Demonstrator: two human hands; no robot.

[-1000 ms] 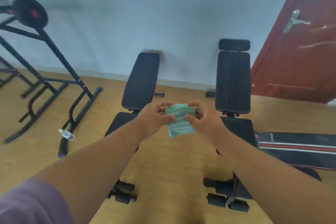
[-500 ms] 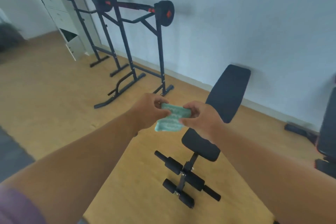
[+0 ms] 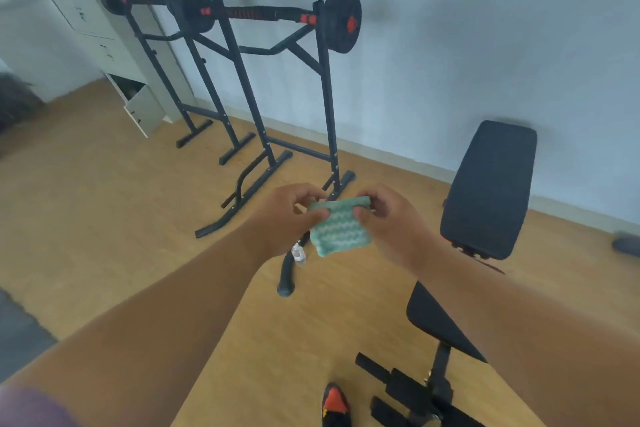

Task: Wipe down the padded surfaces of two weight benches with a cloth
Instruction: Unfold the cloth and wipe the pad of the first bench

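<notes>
A green-white cloth (image 3: 337, 229) with a wavy pattern is being held up in the air in front of the person, approx. at the centre of the view and above the wooden floor (image 3: 104, 225). It is being pinched at its top edge by both hands: the left hand (image 3: 289, 218) is gripping the top left corner w/ thumb and curled fingers, and the right hand (image 3: 388, 222) is gripping the top right corner in the same way. The rest of the cloth is hanging down between the two hands.

One weight bench (image 3: 485, 198) is being seen to the right, w/ its black padded backrest tilted up near the wall (image 3: 450, 45); its seat pad (image 3: 436, 319) is lying lower, partly hidden behind the right forearm. The cloth is well apart from the padding, not touching it.

A black rack (image 3: 263, 107) w/ a barbell (image 3: 263, 14) resting on top is standing behind the hands, near the wall. A small clear bottle (image 3: 298, 254) is lying on the floor just beside the rack's foot. A grey cabinet (image 3: 104, 38) is standing in the far left corner. A shoe (image 3: 335, 406) w/ orange on it is showing at the bottom edge.
</notes>
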